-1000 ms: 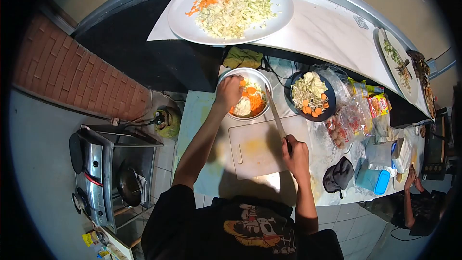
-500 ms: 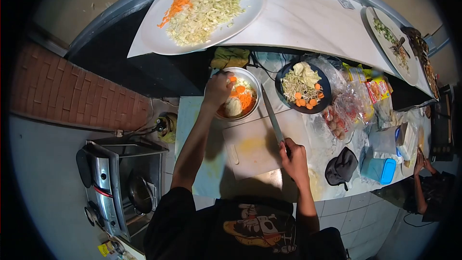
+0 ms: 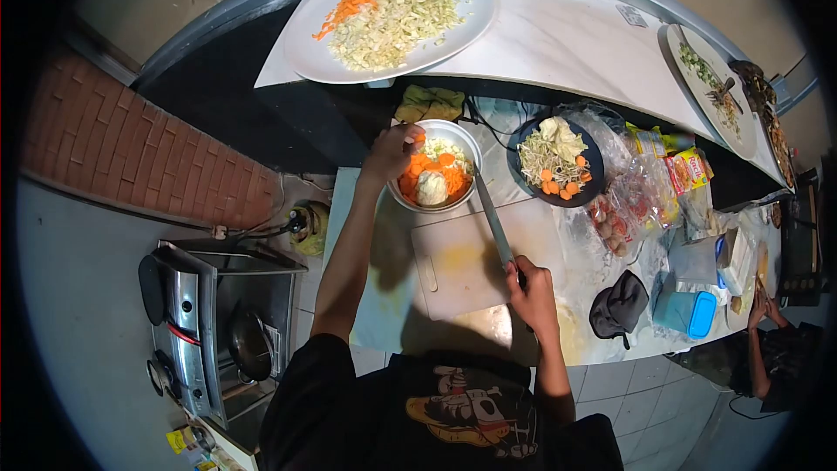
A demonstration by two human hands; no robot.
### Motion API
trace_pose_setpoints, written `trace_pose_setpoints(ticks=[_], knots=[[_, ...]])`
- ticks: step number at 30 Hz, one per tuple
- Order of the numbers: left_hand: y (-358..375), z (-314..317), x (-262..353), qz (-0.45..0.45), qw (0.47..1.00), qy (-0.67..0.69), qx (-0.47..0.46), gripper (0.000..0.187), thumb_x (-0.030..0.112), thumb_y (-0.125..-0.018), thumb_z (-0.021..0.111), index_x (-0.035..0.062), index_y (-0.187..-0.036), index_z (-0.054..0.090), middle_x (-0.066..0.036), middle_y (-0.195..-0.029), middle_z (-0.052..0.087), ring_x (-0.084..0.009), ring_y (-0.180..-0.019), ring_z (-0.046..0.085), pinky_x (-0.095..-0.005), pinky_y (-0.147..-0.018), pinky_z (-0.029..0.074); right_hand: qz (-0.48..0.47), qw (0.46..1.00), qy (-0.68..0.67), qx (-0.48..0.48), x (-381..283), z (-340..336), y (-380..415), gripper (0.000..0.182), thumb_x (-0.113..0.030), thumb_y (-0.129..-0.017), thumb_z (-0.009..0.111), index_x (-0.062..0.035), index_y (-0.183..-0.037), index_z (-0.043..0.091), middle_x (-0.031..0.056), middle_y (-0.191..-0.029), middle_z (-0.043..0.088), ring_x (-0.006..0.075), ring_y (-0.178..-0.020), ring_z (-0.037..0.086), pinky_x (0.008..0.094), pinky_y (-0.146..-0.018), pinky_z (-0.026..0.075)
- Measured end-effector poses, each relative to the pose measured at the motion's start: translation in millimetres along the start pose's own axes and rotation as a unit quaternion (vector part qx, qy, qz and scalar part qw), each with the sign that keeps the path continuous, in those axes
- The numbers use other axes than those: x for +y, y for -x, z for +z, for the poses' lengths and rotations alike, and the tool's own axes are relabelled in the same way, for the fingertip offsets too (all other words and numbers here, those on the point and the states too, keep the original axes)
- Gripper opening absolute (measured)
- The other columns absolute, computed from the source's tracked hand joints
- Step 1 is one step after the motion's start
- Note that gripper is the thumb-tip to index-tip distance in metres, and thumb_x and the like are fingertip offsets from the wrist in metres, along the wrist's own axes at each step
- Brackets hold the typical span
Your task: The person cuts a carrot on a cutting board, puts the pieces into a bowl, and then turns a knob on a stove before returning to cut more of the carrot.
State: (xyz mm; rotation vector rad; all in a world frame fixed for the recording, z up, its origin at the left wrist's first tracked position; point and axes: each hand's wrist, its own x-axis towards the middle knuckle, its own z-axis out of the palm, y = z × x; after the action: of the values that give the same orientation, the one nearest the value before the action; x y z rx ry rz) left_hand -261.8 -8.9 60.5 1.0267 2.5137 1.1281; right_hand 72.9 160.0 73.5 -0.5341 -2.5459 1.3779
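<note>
My left hand (image 3: 392, 155) is at the upper left rim of a metal bowl (image 3: 479, 150), its fingers closed on an orange carrot slice (image 3: 420, 138). In the bowl are carrot slices (image 3: 421, 162), shredded carrot (image 3: 455, 180), pale chopped vegetable and a whitish lump (image 3: 432, 187). My right hand (image 3: 533, 295) is wrapped round the handle of a long knife (image 3: 495, 225). The blade points up and away, its tip beside the bowl's right rim. Beneath the blade lies a white cutting board (image 3: 462, 275) with yellowish stains.
Right of the bowl stands a dark plate (image 3: 521, 176) with sprouts and carrot slices. Beyond are plastic bags (image 3: 632, 196), a black cap (image 3: 619, 303) and a blue-lidded container (image 3: 700, 314). A white platter (image 3: 475, 22) rests on the shelf. Another person's hands (image 3: 764, 307) show far right.
The view has shifted slightly. My left hand has drawn back left towards the bowl's rim, uncovering more carrot slices inside. My right hand and the knife have hardly moved.
</note>
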Motion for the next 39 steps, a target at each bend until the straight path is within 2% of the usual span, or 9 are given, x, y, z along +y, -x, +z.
trace_pose_setpoints(ticks=[4, 7, 13, 15, 19, 24, 30, 38, 39], knots=[[-8, 15, -1, -0.061, 0.992, 0.072, -0.084, 0.028, 0.008, -0.088, 0.064, -0.0026, -0.113, 0.065, -0.016, -0.111, 0.07, -0.024, -0.087, 0.072, -0.034, -0.078, 0.056, -0.004, 1.0, -0.006, 0.001, 0, 1, 2, 0.016, -0.008, -0.093, 0.059, 0.0041, -0.082, 0.059, 0.0167, -0.055, 0.047, 0.0201, -0.045, 0.042, 0.0364, -0.047, 0.035], [-9, 21, 7, 0.061, 0.996, 0.022, -0.057, 0.026, 0.007, -0.088, 0.064, -0.0026, -0.112, 0.066, -0.017, -0.113, 0.069, -0.0259, -0.085, 0.072, -0.0352, -0.075, 0.056, 0.01, 1.0, 0.004, -0.003, -4, -2, 4, 0.016, -0.008, -0.093, 0.059, 0.0038, -0.082, 0.058, 0.0165, -0.055, 0.047, 0.0202, -0.045, 0.042, 0.0363, -0.047, 0.034], [-9, 5, 2, -0.087, 0.995, 0.039, -0.015, 0.028, -0.003, -0.086, 0.062, 0.004, -0.112, 0.068, -0.014, -0.112, 0.07, -0.0266, -0.094, 0.071, -0.0366, -0.075, 0.058, 0.006, 1.0, -0.002, 0.009, -1, -2, 7, 0.017, -0.009, -0.093, 0.059, 0.0038, -0.082, 0.058, 0.0163, -0.055, 0.047, 0.0198, -0.045, 0.04, 0.0363, -0.047, 0.033], [-5, -3, -13, 0.056, 0.987, -0.147, -0.034, 0.027, 0.003, -0.082, 0.067, 0.0086, -0.108, 0.07, -0.011, -0.108, 0.071, -0.0279, -0.09, 0.07, -0.0404, -0.077, 0.057, 0.005, 1.0, -0.001, 0.003, 0, -1, 7, 0.017, -0.008, -0.093, 0.059, 0.0039, -0.082, 0.058, 0.0162, -0.055, 0.046, 0.0196, -0.045, 0.04, 0.0362, -0.047, 0.033], [14, -1, -27, 0.069, 0.991, -0.106, -0.054, 0.017, 0.007, -0.079, 0.067, 0.0131, -0.095, 0.069, -0.007, -0.092, 0.071, -0.0298, -0.082, 0.068, -0.0426, -0.074, 0.055, -0.005, 1.0, -0.006, -0.008, -1, 1, 5, 0.016, -0.008, -0.093, 0.059, 0.0041, -0.082, 0.059, 0.0161, -0.055, 0.045, 0.0192, -0.046, 0.039, 0.0358, -0.047, 0.033], [28, 12, -23, 0.162, 0.969, -0.182, 0.05, 0.007, 0.007, -0.078, 0.061, 0.0141, -0.078, 0.06, -0.009, -0.071, 0.062, -0.033, -0.073, 0.065, -0.0437, -0.066, 0.052, -0.017, 1.0, 0.001, -0.021, -1, 4, 5, 0.015, -0.007, -0.092, 0.059, 0.0043, -0.083, 0.059, 0.0168, -0.056, 0.046, 0.0194, -0.046, 0.04, 0.0359, -0.047, 0.034], [23, 18, -16, 0.076, 0.949, -0.302, -0.052, 0.013, 0.005, -0.078, 0.062, 0.0159, -0.084, 0.062, -0.007, -0.084, 0.066, -0.0322, -0.084, 0.066, -0.0449, -0.072, 0.052, -0.001, 1.0, 0.011, -0.024, 1, 6, 8, 0.016, -0.008, -0.092, 0.059, 0.0047, -0.082, 0.058, 0.0177, -0.057, 0.047, 0.021, -0.046, 0.04, 0.0364, -0.048, 0.035], [22, 26, -15, 0.139, 0.951, -0.278, 0.003, 0.007, 0.011, -0.082, 0.056, 0.0097, -0.076, 0.06, -0.013, -0.077, 0.065, -0.0337, -0.076, 0.067, -0.0466, -0.066, 0.053, 0.002, 1.0, 0.005, -0.02, -5, 3, 10, 0.017, -0.01, -0.093, 0.059, 0.0045, -0.082, 0.059, 0.0185, -0.057, 0.048, 0.0214, -0.046, 0.041, 0.0364, -0.048, 0.035], [22, 25, -17, 0.141, 0.956, -0.257, 0.009, 0.008, 0.011, -0.083, 0.056, 0.0091, -0.075, 0.059, -0.014, -0.076, 0.064, -0.0347, -0.075, 0.066, -0.0471, -0.065, 0.052, 0.019, 0.999, 0.026, -0.038, -7, 1, 9, 0.016, -0.011, -0.093, 0.059, 0.0032, -0.086, 0.061, 0.0222, -0.063, 0.054, 0.0326, -0.055, 0.051, 0.0425, -0.053, 0.04]])
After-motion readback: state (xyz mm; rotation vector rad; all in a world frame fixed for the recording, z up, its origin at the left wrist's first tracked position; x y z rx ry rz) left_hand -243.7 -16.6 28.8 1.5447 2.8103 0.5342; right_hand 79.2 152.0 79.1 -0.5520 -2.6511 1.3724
